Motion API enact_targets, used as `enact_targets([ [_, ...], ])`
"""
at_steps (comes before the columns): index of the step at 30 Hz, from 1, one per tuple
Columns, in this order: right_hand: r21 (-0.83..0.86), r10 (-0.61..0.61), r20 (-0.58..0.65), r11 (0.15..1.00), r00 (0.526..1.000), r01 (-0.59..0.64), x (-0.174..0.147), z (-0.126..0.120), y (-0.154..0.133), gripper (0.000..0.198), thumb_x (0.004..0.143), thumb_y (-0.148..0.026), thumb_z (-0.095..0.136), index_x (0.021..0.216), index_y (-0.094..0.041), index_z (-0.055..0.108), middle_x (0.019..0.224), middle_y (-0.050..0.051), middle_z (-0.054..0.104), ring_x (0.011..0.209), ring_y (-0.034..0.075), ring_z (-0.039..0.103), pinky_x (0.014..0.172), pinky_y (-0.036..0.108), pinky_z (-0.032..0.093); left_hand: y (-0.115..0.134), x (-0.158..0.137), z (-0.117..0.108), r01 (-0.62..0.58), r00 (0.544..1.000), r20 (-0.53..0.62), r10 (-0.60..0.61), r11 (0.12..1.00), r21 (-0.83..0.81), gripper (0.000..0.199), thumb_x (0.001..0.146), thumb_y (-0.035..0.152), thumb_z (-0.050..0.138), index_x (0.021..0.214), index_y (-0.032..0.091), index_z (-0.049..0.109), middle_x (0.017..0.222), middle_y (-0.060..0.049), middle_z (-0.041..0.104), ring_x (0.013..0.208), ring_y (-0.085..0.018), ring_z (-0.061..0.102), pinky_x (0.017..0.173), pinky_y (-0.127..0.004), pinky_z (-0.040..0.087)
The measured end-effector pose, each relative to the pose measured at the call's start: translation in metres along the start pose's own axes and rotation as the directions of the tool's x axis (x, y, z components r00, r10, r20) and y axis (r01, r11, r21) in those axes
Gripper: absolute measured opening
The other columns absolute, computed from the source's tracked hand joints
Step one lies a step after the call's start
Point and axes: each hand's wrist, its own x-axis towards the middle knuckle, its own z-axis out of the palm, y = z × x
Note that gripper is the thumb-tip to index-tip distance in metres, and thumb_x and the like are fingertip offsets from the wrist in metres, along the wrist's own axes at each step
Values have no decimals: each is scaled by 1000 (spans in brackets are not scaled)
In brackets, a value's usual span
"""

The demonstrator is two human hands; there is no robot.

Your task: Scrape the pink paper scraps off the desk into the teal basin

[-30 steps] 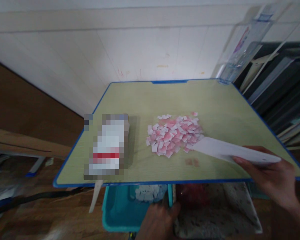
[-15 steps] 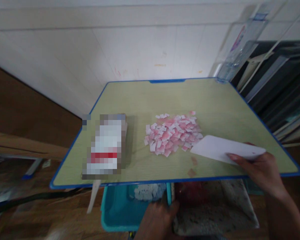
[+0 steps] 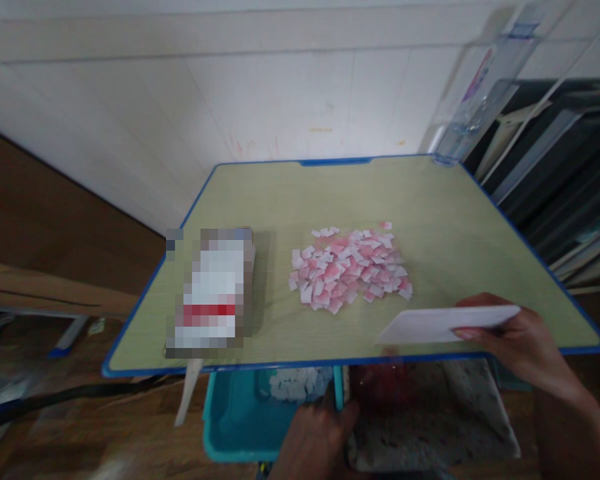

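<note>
My right hand (image 3: 517, 340) pinches a flat white scraper (image 3: 430, 325) between thumb and fingers, over the front right of the small table. The scraper appears nearly edge-on, its slanted tip pointing left, in front of and apart from a heap of small pink-and-white flakes (image 3: 350, 267). Faint reddish marks (image 3: 391, 352) show by the front edge below the tip. Lower down, my left hand (image 3: 320, 430) is closed on the right rim of a teal basin (image 3: 245, 427); some fingers are hidden. Inside the basin lie whitish flakes (image 3: 300, 385).
The table (image 3: 270, 193) has a blue edge. A pixelated object (image 3: 215, 287) lies on its left. A clear bottle (image 3: 475, 100) stands at the back right corner, near dark panels (image 3: 575, 160). A stained grey tray (image 3: 440, 413) sits below the front edge.
My right hand has drawn the scraper towards me, off the heap, and turned it closer to edge-on. Flakes at the heap's right end are uncovered. My left hand stays at the basin rim.
</note>
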Motion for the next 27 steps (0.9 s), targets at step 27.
enact_targets([
  [27,-122,-53,-112,992,992,40,0,-4,-1,13,69,-37,65,77,-27,63,65,-4,66,53,14,61,47,23,46,0,0,2,10,1000,-17,-11,999,-42,63,56,45,76,111,26,51,118,-12,52,100,-32,54,78,-45,48],
])
